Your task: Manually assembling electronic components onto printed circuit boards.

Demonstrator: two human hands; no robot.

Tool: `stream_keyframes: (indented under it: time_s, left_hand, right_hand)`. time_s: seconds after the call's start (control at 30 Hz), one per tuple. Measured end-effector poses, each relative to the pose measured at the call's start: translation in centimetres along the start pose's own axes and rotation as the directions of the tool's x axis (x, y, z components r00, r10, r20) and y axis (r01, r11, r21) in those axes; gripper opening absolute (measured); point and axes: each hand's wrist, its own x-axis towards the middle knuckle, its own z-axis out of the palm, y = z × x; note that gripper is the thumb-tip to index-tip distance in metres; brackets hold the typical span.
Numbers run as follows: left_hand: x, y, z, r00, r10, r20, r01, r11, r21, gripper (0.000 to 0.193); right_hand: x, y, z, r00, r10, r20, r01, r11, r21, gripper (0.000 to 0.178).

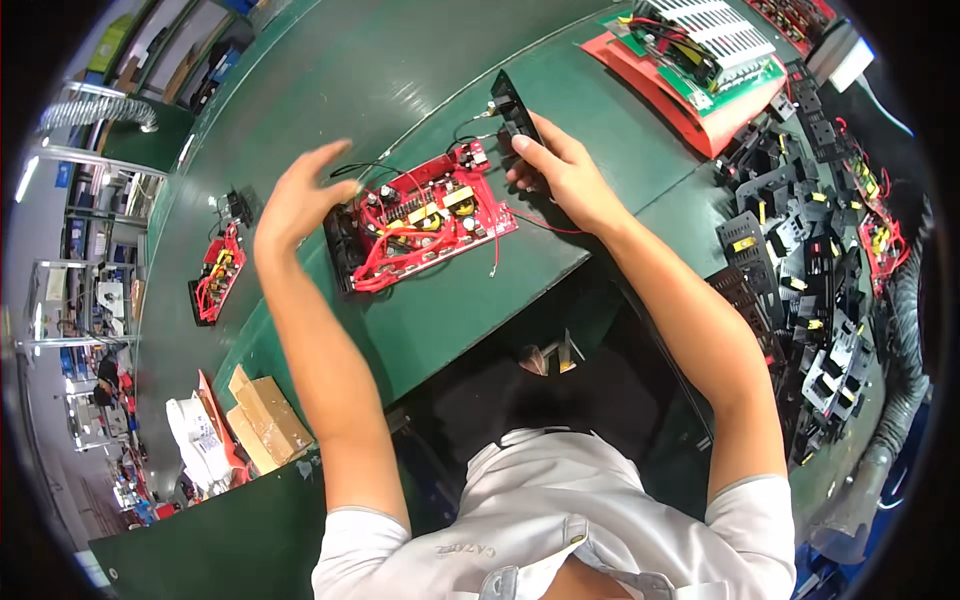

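A red circuit board (430, 215) with yellow-wrapped coils, capacitors and thick red wires lies on the green bench in front of me. A black end panel (342, 250) stands along its left edge. My right hand (560, 165) grips another black panel (513, 108), tilted upright just past the board's right end; thin wires run between this panel and the board. My left hand (305, 195) hovers over the board's upper left corner with thumb and fingers apart, holding nothing. A thin black wire (370, 165) arcs close by its fingertips.
Another red board (218, 275) with a black panel sits farther left on the bench. A cardboard box (265, 420) and white packets (200, 445) stand at the lower left. Many black panels (790, 270) are heaped at the right. A slatted metal unit (710, 40) rests on red sheets at the far right.
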Motion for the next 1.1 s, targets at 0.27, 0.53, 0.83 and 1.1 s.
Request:
stream_keyframes:
  time_s: [0.27,0.53,0.83,1.1]
  left_hand:
    - [0.4,-1.7,-0.8,0.985,-0.115,-0.130,0.021,0.825,-0.565,0.028]
    - [3.0,6.4,5.6,0.969,0.171,-0.179,-0.243,0.798,-0.552,0.023]
    - [0.8,9.5,8.7,0.960,0.271,-0.064,-0.275,0.960,-0.059,0.021]
    - [1.0,9.3,9.1,0.912,0.398,-0.103,-0.407,0.909,-0.089,0.016]
  right_hand:
    - [0.3,-0.4,0.4,1.000,-0.004,-0.019,0.005,1.000,0.024,0.057]
    - [0.6,-0.3,0.3,0.998,0.060,0.026,-0.063,0.988,0.141,0.056]
    - [0.4,-1.4,0.9,0.994,0.107,-0.015,-0.100,0.965,0.242,0.038]
    - [0.1,-1.2,1.3,0.998,-0.048,0.038,0.046,0.998,0.052,0.049]
